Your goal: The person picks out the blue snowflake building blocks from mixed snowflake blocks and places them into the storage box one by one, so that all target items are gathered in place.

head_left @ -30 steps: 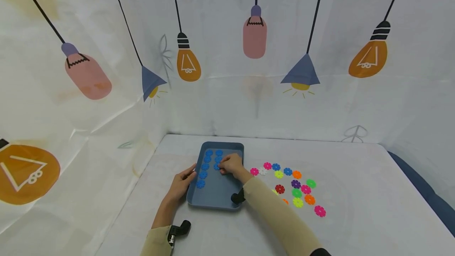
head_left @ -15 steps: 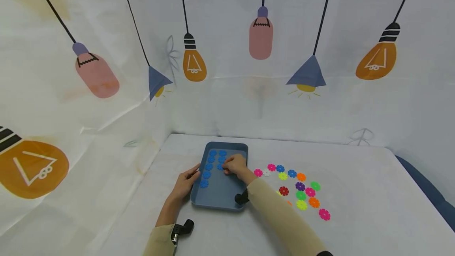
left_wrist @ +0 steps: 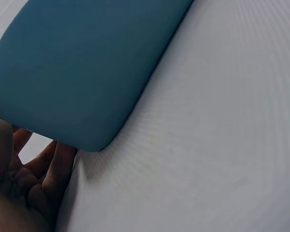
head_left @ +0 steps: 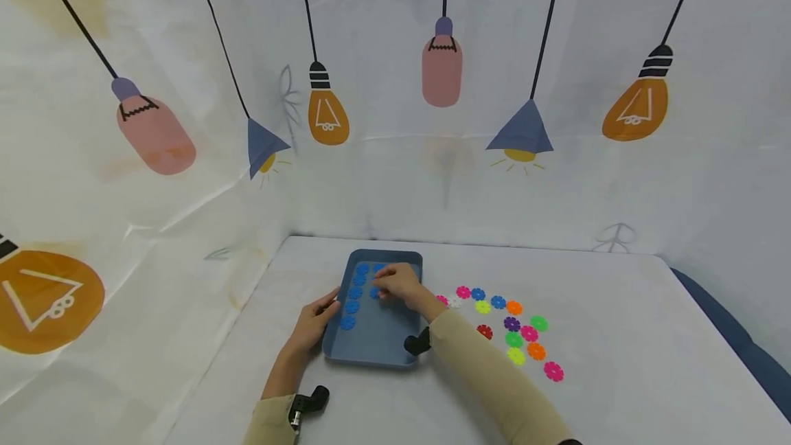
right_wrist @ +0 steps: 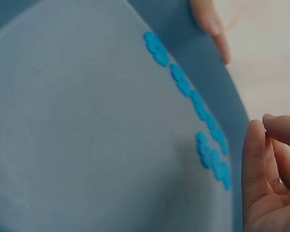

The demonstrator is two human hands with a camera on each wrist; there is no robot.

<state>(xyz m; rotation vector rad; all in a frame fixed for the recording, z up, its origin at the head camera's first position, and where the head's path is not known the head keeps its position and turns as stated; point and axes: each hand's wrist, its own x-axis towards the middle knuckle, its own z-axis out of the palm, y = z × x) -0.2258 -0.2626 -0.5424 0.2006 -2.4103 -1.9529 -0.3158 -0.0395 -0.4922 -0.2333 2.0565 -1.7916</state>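
A blue-grey tray (head_left: 377,349) lies on the white table. Inside it, a column of blue flower-shaped discs (head_left: 348,322) runs along the left side, and a shorter second column (right_wrist: 210,154) sits beside it. My left hand (head_left: 312,321) grips the tray's left edge, thumb at the rim; the left wrist view shows its fingers against the outer wall. Over the second column hovers my right hand (head_left: 398,282), hiding part of it in the head view. Its thumb and index tips come close together in the right wrist view, with no disc visible between them.
Right of the tray, loose flower discs in several colours are scattered on the table, among them a purple one (head_left: 511,323), a pink one (head_left: 553,371) and blue ones (head_left: 498,302). A fabric wall with printed lamps (head_left: 441,71) rises behind the table.
My right hand has come off a blue disc in the second column and shifted slightly toward the tray's far end. The left hand keeps its place on the tray edge.
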